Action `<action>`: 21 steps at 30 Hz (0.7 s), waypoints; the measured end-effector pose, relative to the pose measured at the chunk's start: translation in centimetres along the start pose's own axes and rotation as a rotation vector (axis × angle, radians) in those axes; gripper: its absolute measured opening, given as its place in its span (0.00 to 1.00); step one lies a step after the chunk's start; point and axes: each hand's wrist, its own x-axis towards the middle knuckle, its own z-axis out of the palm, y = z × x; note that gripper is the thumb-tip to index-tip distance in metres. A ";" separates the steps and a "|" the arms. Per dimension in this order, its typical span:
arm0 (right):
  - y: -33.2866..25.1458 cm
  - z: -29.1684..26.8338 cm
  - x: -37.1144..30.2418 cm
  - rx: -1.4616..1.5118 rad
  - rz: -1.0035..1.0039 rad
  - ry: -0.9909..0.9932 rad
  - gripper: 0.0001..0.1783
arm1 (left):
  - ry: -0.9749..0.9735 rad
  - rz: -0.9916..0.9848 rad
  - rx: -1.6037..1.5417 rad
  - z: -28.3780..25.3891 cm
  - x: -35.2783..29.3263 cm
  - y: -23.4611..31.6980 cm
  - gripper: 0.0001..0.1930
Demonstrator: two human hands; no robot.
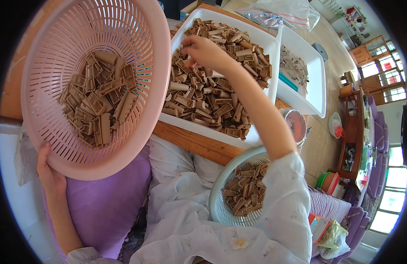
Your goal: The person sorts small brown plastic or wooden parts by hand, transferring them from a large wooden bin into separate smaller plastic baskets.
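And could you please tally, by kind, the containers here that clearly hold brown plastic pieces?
Perforated baskets: 2 (pink basket, pale blue basket)
Rectangular tray: 1 (white tray)
Total: 3 containers

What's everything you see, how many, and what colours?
brown pieces: uncountable, brown, baskets and left tray
pink basket: 1, pink, left
blue basket: 1, pale blue, near lap
trays: 2, white, side by side
table: 1, brown, under left tray
tub: 1, pale, by right tray
plastic bag: 1, clear, beyond trays
fabric: 1, purple, below pink basket
seats: several, purple, far right
The rest: unclear
left hand: 1, bare, holding pink basket
right hand: 1, bare, over left tray
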 end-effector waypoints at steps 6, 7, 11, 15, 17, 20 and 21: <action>2.6 3.5 6.5 -0.557 0.131 0.353 0.20 | 0.009 -0.013 -0.006 -0.5 -0.1 0.0 0.20; 2.3 3.7 6.3 -0.593 0.168 0.403 0.22 | -0.003 -0.011 -0.007 -0.8 0.0 -0.1 0.20; 2.1 2.5 6.1 -0.581 0.200 0.409 0.28 | -0.007 -0.009 -0.006 -0.5 0.0 -0.2 0.21; 4.4 0.6 7.0 -0.601 0.112 0.412 0.23 | -0.037 -0.011 -0.009 -0.2 0.0 -0.3 0.21; 5.8 -0.9 6.4 -0.554 -0.006 0.425 0.23 | -0.053 -0.017 -0.021 0.1 0.2 -0.5 0.21; 5.9 -1.7 4.9 -0.132 -0.145 0.233 0.19 | -0.048 -0.011 -0.011 0.1 0.0 -0.2 0.21; 5.2 -1.9 4.0 -0.128 -0.149 0.227 0.19 | -0.046 -0.010 -0.011 -0.1 -0.3 0.1 0.20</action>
